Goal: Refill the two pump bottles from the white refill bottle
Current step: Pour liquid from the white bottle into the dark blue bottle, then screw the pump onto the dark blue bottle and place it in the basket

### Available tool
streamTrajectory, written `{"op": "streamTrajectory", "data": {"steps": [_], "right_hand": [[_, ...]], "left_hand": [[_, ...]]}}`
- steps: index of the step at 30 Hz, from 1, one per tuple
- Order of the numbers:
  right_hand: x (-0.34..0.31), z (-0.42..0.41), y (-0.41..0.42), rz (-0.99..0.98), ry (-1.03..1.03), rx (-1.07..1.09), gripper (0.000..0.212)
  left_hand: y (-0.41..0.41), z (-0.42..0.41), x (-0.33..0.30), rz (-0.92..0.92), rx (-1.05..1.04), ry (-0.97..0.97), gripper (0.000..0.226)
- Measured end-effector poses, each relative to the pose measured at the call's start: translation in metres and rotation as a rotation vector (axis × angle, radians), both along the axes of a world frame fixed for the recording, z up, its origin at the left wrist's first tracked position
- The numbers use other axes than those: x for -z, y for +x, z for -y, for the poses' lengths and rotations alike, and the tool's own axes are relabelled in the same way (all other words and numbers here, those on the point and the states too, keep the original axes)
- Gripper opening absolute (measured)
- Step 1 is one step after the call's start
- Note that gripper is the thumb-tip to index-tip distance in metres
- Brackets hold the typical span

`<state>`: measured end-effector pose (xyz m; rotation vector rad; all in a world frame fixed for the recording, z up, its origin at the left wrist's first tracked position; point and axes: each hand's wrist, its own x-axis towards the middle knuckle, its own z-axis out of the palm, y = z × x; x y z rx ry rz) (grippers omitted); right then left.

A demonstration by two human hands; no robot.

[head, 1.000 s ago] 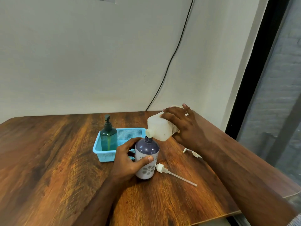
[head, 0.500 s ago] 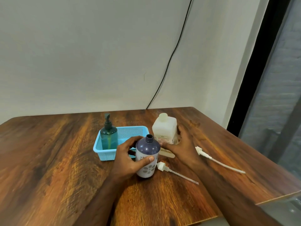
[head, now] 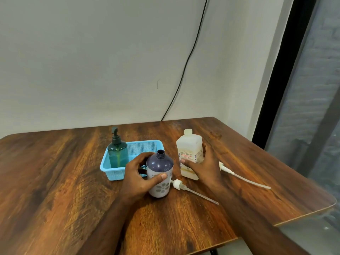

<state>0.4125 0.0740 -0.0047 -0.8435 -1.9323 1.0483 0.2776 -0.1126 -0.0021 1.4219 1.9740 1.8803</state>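
**Refill bottle back upright, purple bottle still uncapped**

The wooden table [head: 55, 181] carries everything. At its back left sits the blue basket [head: 145, 146], with the green pump bottle [head: 117, 153] standing inside its left end, pump fitted.

A second ago the white refill bottle [head: 189, 150] was tipped over, spout at the purple bottle's neck; now it stands upright on the table, just right of the purple bottle [head: 160, 168], as it did half a second ago. The right hand [head: 204, 168] still wraps its lower right side, thumb across the label.

The left hand [head: 138, 173] keeps its fingers and thumb curled round the purple bottle, which stands upright in front of the basket with its neck open.

Two loose white pumps lie on the table: one pump [head: 184, 186] touching the purple bottle's base, the other pump [head: 239, 175] beside the right hand, apart from both bottles.
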Motion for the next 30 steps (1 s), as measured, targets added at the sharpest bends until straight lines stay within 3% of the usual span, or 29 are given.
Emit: {"op": "streamTrajectory", "data": {"steps": [5,8,11,26,30], "right_hand": [[0.0,0.011,0.008,0.044,0.055,0.064,0.108],[-0.001,0.03,0.019,0.039,0.274,0.25,0.1],[0.005,0.047,0.024,-0.007,0.404,0.259,0.091],[0.002,0.017,0.003,0.062,0.139,0.24,0.093],[-0.001,0.026,0.01,0.068,0.168,0.286,0.096]], "left_hand": [[0.002,0.001,-0.001,0.008,0.016,0.01,0.061],[0.002,0.001,-0.002,0.014,0.02,0.017,0.058],[0.001,0.0,-0.001,0.006,0.017,0.015,0.061],[-0.001,0.0,0.002,0.014,-0.001,-0.022,0.065],[-0.001,0.0,0.002,0.01,0.009,-0.025,0.062]]}}
